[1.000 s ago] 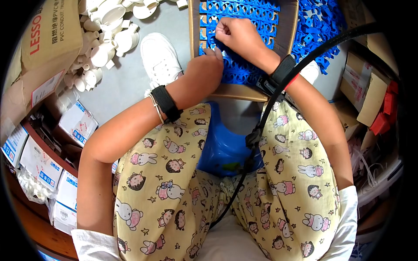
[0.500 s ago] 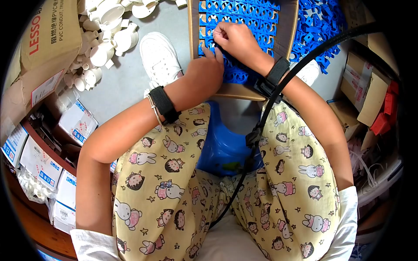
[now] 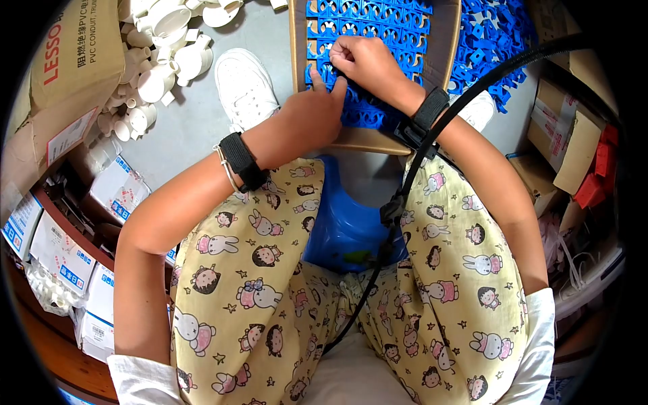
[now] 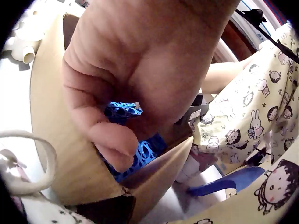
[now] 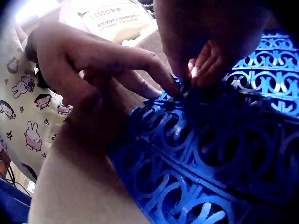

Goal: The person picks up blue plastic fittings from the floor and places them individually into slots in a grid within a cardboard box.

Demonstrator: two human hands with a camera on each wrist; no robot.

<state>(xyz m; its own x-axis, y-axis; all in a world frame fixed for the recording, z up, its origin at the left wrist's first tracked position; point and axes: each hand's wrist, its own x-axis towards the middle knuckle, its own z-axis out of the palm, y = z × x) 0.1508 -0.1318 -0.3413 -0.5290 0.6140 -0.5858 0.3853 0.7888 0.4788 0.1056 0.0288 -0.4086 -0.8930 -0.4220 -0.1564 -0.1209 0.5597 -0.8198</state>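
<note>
Rows of blue pipe clips (image 3: 368,120) lie packed side by side in a cardboard box (image 3: 371,140). My right hand (image 3: 374,65) is over the rows, its thumb and fingers pinching a blue pipe clip; the fingertips cover most of that clip. Just left of it, my left hand (image 3: 310,121) reaches over the box's near left side with its fingers extended. In the right wrist view the left index fingertip (image 5: 173,88) rests at the end of a clip row, close to the right fingertips. The left wrist view shows the left thumb (image 4: 114,144) hanging free above the clips.
Loose blue clips (image 3: 493,50) are heaped right of the box. White pipe fittings (image 3: 165,67) are piled to the left, beside a LESSO carton (image 3: 74,74). A black cable (image 3: 466,101) crosses the right forearm. A blue stool (image 3: 351,223) shows between the knees.
My left hand has shifted slightly left and towards the body, and its fingers have straightened and spread. The right hand has moved a little left and stays at the clip rows.
</note>
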